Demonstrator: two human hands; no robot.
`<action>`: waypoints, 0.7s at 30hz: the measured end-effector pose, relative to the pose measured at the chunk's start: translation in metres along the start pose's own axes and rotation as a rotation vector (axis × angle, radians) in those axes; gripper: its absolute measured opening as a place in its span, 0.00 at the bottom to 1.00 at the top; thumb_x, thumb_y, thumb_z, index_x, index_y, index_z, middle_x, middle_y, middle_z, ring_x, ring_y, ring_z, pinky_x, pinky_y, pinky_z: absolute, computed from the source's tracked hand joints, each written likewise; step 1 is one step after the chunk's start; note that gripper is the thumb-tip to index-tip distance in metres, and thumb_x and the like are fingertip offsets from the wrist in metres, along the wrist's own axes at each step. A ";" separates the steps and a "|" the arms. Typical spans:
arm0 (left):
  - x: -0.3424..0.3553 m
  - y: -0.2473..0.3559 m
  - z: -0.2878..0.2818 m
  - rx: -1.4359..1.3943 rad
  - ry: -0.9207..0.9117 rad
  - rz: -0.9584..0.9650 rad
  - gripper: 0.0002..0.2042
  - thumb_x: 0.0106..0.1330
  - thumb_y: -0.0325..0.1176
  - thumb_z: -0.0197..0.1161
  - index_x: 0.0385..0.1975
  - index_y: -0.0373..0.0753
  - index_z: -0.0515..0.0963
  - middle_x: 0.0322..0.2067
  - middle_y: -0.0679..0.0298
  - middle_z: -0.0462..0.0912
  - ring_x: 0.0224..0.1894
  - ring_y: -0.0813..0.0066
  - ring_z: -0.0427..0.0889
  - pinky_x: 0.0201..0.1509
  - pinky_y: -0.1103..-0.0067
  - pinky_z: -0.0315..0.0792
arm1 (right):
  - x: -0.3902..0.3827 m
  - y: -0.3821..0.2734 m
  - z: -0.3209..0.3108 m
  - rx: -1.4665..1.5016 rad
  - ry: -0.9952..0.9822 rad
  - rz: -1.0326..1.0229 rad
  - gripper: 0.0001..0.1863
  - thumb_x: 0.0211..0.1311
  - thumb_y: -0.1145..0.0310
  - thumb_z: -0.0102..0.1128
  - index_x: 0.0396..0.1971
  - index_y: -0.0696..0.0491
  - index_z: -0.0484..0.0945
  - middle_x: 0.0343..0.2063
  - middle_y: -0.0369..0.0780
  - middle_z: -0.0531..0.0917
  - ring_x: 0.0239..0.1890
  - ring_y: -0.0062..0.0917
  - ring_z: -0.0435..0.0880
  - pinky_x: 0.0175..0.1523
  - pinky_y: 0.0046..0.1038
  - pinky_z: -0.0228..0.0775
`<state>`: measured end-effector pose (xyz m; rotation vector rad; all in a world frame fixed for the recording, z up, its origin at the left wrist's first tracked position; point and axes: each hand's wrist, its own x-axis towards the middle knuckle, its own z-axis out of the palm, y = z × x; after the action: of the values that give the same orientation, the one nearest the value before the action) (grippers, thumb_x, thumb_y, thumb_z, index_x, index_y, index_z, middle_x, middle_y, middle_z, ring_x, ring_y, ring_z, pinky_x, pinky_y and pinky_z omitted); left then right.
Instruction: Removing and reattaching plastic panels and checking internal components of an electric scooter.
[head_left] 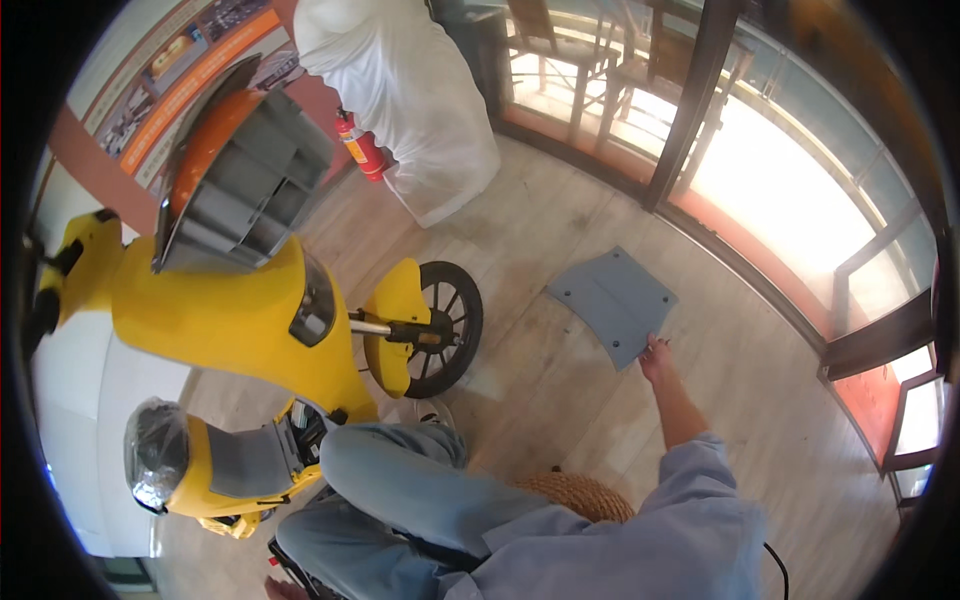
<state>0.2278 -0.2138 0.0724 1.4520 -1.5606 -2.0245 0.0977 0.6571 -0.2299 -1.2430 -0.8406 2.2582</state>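
Observation:
My right hand [655, 358] reaches out to the right. Its fingers are closed on the near corner of a flat grey panel [612, 300], a four-cornered piece with curved-in edges and a dark round fitting near each corner. The panel is over the wooden floor; whether it touches the floor I cannot tell. At the lower edge my left hand [286, 588] shows only in part, beside a dark object [290, 565] with a small red piece. Its fingers are mostly cut off. To my left stands a yellow electric scooter [220, 310] with a black-spoked front wheel [440, 325].
A large grey and orange box-like part [245, 180] sits on the scooter's front. A red fire extinguisher [360, 147] stands by a white-draped object [410, 110]. Under me is a woven seat [575, 492]. Glass doors with dark frames [690, 110] run along the right.

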 end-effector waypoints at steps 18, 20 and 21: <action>0.011 -0.096 -0.050 0.502 0.399 -0.170 0.16 0.65 0.52 0.50 0.33 0.44 0.71 0.22 0.69 0.68 0.22 0.80 0.64 0.24 0.80 0.57 | 0.218 0.207 -0.046 -0.617 -0.152 -0.401 0.26 0.64 0.61 0.55 0.57 0.56 0.60 0.54 0.42 0.70 0.53 0.35 0.70 0.55 0.42 0.63; -0.015 -0.077 -0.057 0.544 0.478 -0.097 0.17 0.65 0.52 0.50 0.35 0.43 0.71 0.24 0.68 0.69 0.24 0.79 0.65 0.26 0.80 0.58 | 0.207 0.239 -0.019 -0.606 -0.071 -0.192 0.23 0.64 0.62 0.54 0.55 0.54 0.62 0.52 0.41 0.71 0.51 0.33 0.71 0.53 0.39 0.65; -0.026 -0.067 -0.060 0.565 0.513 -0.060 0.17 0.65 0.52 0.50 0.36 0.43 0.70 0.25 0.68 0.69 0.25 0.79 0.65 0.27 0.80 0.58 | 0.196 0.244 0.002 -0.602 0.027 -0.027 0.21 0.64 0.62 0.54 0.53 0.53 0.65 0.50 0.39 0.72 0.48 0.31 0.72 0.51 0.35 0.66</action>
<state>0.3135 -0.2060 0.0347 2.0175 -1.9230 -1.1128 -0.0218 0.6010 -0.5137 -1.4835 -1.5908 2.0222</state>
